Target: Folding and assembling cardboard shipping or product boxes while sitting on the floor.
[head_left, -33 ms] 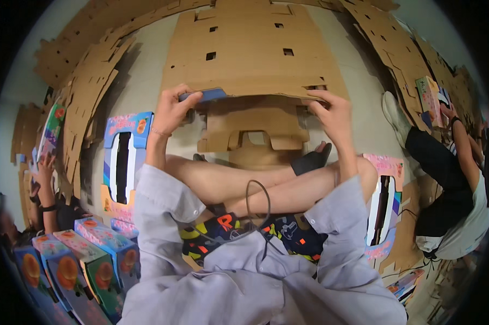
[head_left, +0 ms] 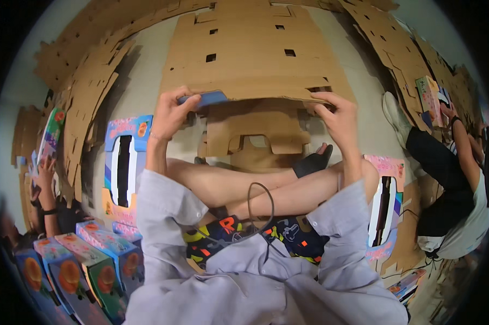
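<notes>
A large flat sheet of brown cardboard (head_left: 250, 65) with small square holes stretches away in front of my crossed legs. My left hand (head_left: 171, 116) is closed on its near left edge, the thumb lying by a blue printed flap (head_left: 213, 98). At the near right edge my right hand (head_left: 339, 116) pinches the sheet between thumb and bent fingers. The near edge is lifted and bows a little between my hands. Under it shows another brown cardboard piece (head_left: 269, 116) with a cut-out slot; how it joins the sheet is hidden.
Printed cartons with slotted faces flank me, one blue (head_left: 129, 123) at left, one pink (head_left: 383, 165) at right. Several cartons (head_left: 68, 271) stand lower left. Cardboard stacks (head_left: 95, 89) line both sides. Another person's hand (head_left: 46, 170) is at left; a second person (head_left: 445, 184) sits at right.
My right hand and the sheet's near right corner have shifted slightly to the right. Both hands keep their hold on the sheet.
</notes>
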`<action>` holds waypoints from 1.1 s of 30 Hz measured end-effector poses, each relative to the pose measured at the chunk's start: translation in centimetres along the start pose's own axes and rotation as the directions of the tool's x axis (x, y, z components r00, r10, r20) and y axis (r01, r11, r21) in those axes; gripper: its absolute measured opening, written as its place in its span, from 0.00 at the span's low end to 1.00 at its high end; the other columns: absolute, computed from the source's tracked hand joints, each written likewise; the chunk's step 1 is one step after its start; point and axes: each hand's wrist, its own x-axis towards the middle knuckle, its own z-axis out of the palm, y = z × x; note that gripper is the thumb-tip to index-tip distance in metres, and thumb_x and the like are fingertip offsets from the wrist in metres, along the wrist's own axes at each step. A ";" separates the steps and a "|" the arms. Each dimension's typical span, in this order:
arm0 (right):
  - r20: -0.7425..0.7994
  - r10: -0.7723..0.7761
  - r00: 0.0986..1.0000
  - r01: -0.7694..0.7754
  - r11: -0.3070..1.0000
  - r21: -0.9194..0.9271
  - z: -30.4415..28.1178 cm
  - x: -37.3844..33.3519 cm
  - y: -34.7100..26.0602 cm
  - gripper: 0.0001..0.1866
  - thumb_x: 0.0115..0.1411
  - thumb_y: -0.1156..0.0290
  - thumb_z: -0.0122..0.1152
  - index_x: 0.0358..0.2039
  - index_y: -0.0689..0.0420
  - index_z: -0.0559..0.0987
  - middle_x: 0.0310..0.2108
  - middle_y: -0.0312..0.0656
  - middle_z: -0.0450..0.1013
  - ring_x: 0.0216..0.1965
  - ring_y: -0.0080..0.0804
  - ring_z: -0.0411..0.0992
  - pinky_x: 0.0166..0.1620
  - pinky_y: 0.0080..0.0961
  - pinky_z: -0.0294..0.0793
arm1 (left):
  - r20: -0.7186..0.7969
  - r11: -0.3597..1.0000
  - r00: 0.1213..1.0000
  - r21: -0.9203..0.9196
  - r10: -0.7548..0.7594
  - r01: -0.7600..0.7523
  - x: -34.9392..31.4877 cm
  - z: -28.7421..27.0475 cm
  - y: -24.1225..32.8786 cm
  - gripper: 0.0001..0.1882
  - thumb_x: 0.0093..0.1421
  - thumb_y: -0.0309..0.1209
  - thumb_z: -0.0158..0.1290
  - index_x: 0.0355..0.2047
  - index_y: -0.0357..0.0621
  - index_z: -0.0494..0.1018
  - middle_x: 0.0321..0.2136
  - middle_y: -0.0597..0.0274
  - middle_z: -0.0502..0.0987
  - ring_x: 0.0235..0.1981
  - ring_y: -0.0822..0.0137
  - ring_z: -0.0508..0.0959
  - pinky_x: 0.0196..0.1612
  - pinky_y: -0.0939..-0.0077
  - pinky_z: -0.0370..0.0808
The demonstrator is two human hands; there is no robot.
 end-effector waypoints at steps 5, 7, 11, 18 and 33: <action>0.023 0.175 0.984 -0.176 0.984 0.024 -2.1 -1.5 -3.6 0.09 0.47 0.75 0.64 0.30 0.65 0.79 0.22 0.43 0.76 0.23 0.25 0.74 0.30 0.17 0.72 | -0.196 0.828 0.980 -0.542 0.045 -0.146 -0.6 -0.1 0.9 0.17 0.62 0.36 0.50 0.19 0.40 0.68 0.17 0.75 0.65 0.17 0.83 0.60 0.18 0.85 0.55; -0.045 -0.036 0.998 0.037 0.999 0.013 -1.4 -0.6 -3.4 0.14 0.47 0.72 0.65 0.34 0.66 0.78 0.23 0.47 0.76 0.25 0.32 0.74 0.33 0.23 0.73 | -0.225 0.807 0.966 -0.543 0.128 -0.233 0.9 0.2 0.6 0.18 0.63 0.37 0.48 0.19 0.41 0.68 0.17 0.75 0.63 0.17 0.83 0.59 0.19 0.86 0.55; -0.217 -0.105 0.971 0.039 0.957 -0.288 4.0 4.4 1.1 0.27 0.51 0.66 0.64 0.49 0.65 0.68 0.44 0.58 0.68 0.45 0.48 0.68 0.47 0.38 0.69 | -0.426 0.995 0.904 0.086 -0.011 0.052 5.1 3.0 -1.7 0.16 0.57 0.43 0.54 0.28 0.40 0.72 0.25 0.62 0.71 0.27 0.68 0.70 0.30 0.72 0.67; -0.183 -0.025 0.983 -0.054 0.910 -0.412 10.3 4.8 9.0 0.27 0.59 0.63 0.52 0.57 0.59 0.62 0.56 0.65 0.54 0.55 0.65 0.57 0.56 0.44 0.60 | -0.395 0.758 0.897 0.642 0.200 0.113 3.1 8.0 -6.8 0.34 0.51 0.48 0.55 0.55 0.47 0.63 0.57 0.42 0.57 0.58 0.43 0.57 0.58 0.54 0.55; -0.011 -0.193 0.981 0.135 0.726 -0.675 12.9 12.2 11.5 0.14 0.53 0.64 0.54 0.38 0.56 0.75 0.41 0.48 0.69 0.45 0.47 0.66 0.45 0.46 0.64 | -0.114 0.824 0.975 0.520 -0.192 0.223 11.3 6.8 -9.3 0.29 0.56 0.52 0.49 0.53 0.49 0.67 0.53 0.51 0.67 0.57 0.48 0.62 0.57 0.43 0.55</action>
